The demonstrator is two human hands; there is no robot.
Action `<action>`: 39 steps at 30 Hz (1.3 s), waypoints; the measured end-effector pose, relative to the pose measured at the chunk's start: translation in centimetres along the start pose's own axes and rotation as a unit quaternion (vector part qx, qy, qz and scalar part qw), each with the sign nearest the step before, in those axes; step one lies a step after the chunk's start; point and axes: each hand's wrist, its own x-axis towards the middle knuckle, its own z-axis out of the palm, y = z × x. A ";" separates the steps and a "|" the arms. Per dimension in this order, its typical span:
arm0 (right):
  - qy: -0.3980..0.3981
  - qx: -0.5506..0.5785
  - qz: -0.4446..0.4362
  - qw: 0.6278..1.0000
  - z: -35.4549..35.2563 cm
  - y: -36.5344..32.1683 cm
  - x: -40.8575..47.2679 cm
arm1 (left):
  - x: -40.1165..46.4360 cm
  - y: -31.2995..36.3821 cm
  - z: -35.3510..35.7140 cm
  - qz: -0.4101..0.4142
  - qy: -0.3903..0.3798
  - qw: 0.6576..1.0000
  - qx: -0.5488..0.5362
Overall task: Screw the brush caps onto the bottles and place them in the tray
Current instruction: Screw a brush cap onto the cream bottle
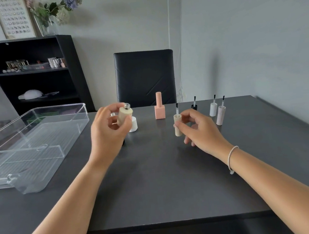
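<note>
Only the pink bottle [159,106] was capped, the tray [39,130] near the bench's left edge held nothing, while the left hand [110,128] held a beige bottle [124,115] and the right hand [197,128] pinched its beige cap [178,126]

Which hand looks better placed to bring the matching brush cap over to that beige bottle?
The right hand. Its fingers already close around the beige brush cap standing on the table, while the left hand is busy holding the beige bottle up, its threaded neck bare.
</note>
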 end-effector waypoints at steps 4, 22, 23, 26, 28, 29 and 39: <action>-0.007 0.030 -0.039 0.999 0.0 -0.8 -0.3 | -1.1 0.2 1.4 0.040 -0.077 0.996 0.003; 0.022 0.120 -0.075 0.990 -1.3 -1.6 -0.3 | -2.0 0.3 2.2 0.055 -0.141 0.988 0.009; 0.020 0.116 -0.076 0.990 -1.3 -1.5 -0.3 | -2.0 0.3 2.2 0.056 -0.144 0.988 0.008; 0.017 0.110 -0.075 0.991 -1.3 -1.6 -0.3 | -2.0 0.2 2.2 0.056 -0.149 0.987 0.014; 0.015 0.105 -0.074 0.992 -1.3 -1.6 -0.4 | -2.0 0.2 2.3 0.056 -0.148 0.987 0.016; 0.014 0.103 -0.074 0.992 -1.3 -1.6 -0.4 | -2.0 0.2 2.3 0.057 -0.148 0.987 0.017; -0.010 0.081 -0.075 0.994 -1.1 -1.7 -0.7 | -2.2 0.4 2.3 0.070 -0.187 0.979 0.035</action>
